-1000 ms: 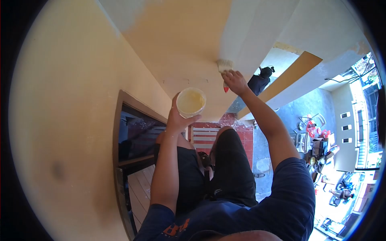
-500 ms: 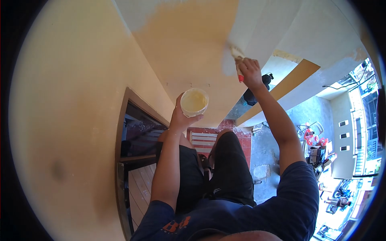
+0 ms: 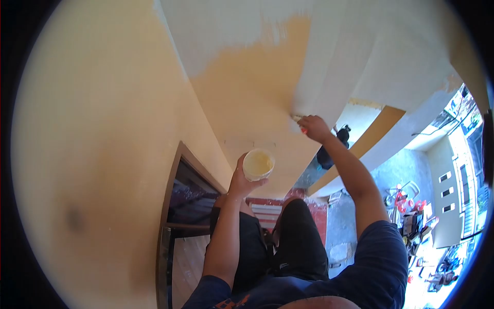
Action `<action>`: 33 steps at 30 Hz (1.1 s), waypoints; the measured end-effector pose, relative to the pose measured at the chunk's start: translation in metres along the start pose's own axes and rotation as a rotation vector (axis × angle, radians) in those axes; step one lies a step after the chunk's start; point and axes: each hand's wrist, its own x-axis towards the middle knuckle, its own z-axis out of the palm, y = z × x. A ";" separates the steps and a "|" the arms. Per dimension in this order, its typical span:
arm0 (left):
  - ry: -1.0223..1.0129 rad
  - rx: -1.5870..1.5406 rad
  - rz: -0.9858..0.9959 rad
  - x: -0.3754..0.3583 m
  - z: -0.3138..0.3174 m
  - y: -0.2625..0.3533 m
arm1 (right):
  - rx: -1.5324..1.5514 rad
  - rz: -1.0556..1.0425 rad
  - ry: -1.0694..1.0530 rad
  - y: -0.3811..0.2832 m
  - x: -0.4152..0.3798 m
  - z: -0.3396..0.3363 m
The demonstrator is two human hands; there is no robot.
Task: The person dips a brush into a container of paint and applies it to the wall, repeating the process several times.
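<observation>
My left hand [image 3: 243, 182] is wrapped round a white tub [image 3: 258, 165] of pale yellow paint, tilted so its inside shows. A brush [image 3: 296, 118] is gripped in my right hand [image 3: 314, 127]; its bristles meet the wall at the right edge of a darker yellow patch [image 3: 252, 77]. Part of the red handle end shows below my fingers. Pale grey-white wall surrounds the patch above and to the right.
A brown-framed opening [image 3: 174, 180] is at the lower left, beside a yellow wall [image 3: 98, 129]. Another person in dark clothes [image 3: 325, 157] is beyond the wall's edge. Red tiles [image 3: 318, 216] lie below; chairs and clutter stand at the right.
The view has shifted, so the wall patch and the tub sit lower in the picture. My right hand has moved the brush down along the patch's right edge. Both hands keep their holds.
</observation>
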 end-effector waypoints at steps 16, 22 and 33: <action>-0.015 -0.028 0.063 0.001 0.002 0.010 | -0.499 -0.201 0.669 0.036 0.113 -0.305; 0.011 -0.003 0.061 0.002 -0.002 0.019 | -0.269 -0.183 0.157 0.030 0.012 -0.129; -0.028 -0.046 0.027 0.005 -0.003 -0.002 | -0.295 -0.276 0.451 0.050 0.114 -0.336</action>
